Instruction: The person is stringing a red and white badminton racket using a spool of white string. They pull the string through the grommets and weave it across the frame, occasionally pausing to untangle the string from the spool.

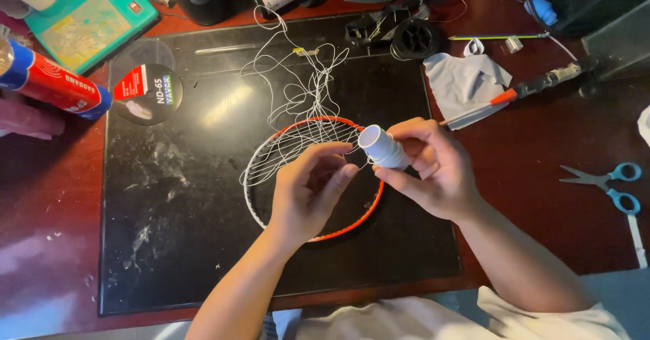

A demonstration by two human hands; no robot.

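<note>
Fingers of right hand (433, 171) wrapped around white thread spool (383, 148), gripping it with open end tilted up toward left hand. Left hand (308, 191) just beside spool, fingertips (342, 171) pinched narrow, apparently on white thread (298, 96); contact too fine to tell. Below both sets of fingers, orange hoop (352, 225) half wound in white, lying on black mat (169, 198). Beyond fingertips, loose thread tangled. Far right of fingers, blue scissors (613, 181).

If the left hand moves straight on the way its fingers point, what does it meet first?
Probably the white spool in the right hand: the left hand fingers point up-right at it, almost touching. Depth is unclear.
</note>
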